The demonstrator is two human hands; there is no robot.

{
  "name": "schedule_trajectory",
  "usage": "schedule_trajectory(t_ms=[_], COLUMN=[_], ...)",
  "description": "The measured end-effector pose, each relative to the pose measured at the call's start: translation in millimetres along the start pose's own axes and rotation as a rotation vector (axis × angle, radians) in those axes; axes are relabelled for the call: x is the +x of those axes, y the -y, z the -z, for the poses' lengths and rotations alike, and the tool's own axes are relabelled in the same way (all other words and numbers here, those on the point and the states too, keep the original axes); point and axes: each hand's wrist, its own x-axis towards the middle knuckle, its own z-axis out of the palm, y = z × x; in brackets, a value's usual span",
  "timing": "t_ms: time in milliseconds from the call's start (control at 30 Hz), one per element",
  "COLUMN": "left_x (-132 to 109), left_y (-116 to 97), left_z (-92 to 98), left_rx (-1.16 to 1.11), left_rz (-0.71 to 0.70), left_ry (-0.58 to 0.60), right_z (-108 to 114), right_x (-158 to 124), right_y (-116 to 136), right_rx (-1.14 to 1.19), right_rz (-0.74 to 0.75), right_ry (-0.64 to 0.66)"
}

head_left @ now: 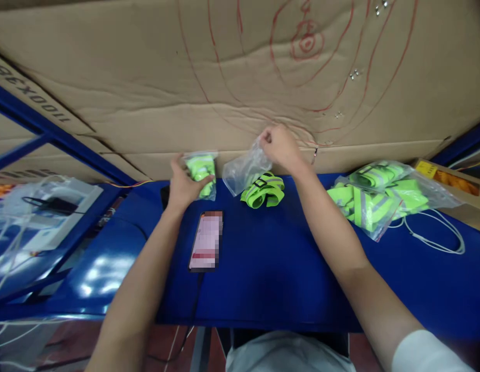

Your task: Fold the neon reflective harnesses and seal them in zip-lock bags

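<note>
Fingers and thumb of my left hand are closed around a clear bag of folded neon-green reflective strap, held upright at the back of the blue table. My right hand pinches the upper corner of a clear plastic bag, which hangs slack and looks empty. Just below that bag, a loose neon-green reflective strap with a black buckle lies rolled up on the table. Several more bagged green straps are heaped to the right of my right forearm.
A phone with a cable lies on the blue table in front of my left hand. Cardboard with red drawn rings stands along the back. At right are a white cable and a cardboard box with orange contents.
</note>
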Motion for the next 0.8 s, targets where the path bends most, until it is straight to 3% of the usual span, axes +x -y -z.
schedule_trajectory(t_ms=[67,133,200,300,433,533,633,733,800], left_x=[7,10,7,-7,-29,-41,-52,-62,-66], left_y=[-14,-33,-50,-56,-30,-17,-25,-49,-64], left_z=[15.7,28.8,33.4,19.2,-19.3,-37.7,-37.1,-23.9,-15.2], left_rx=[-0.123,-0.227,-0.253,-0.261,-0.055,0.061,0.166,0.310,0.148], left_rz=[-0.058,-0.223,-0.373,-0.446,-0.552,-0.612,-0.555,-0.435,-0.327], left_ry=[-0.190,-0.369,-0.414,-0.269,-0.033,0.007,0.009,0.020,0.089], right_z=[-18,-37,-50,-52,-38,-34,-38,-44,-45], right_x=[0,0,-1,1,3,1,-2,-3,-5], right_y=[4,7,8,9,12,12,12,14,17], right_rx=[0.064,0.114,0.126,0.120,0.279,0.413,0.405,0.383,0.425], right_rz=[0.006,0.028,0.065,0.133,0.299,0.417,0.356,0.257,0.227], right_ry=[0.105,0.207,0.268,0.237,0.092,0.270,0.432,0.391,0.401])
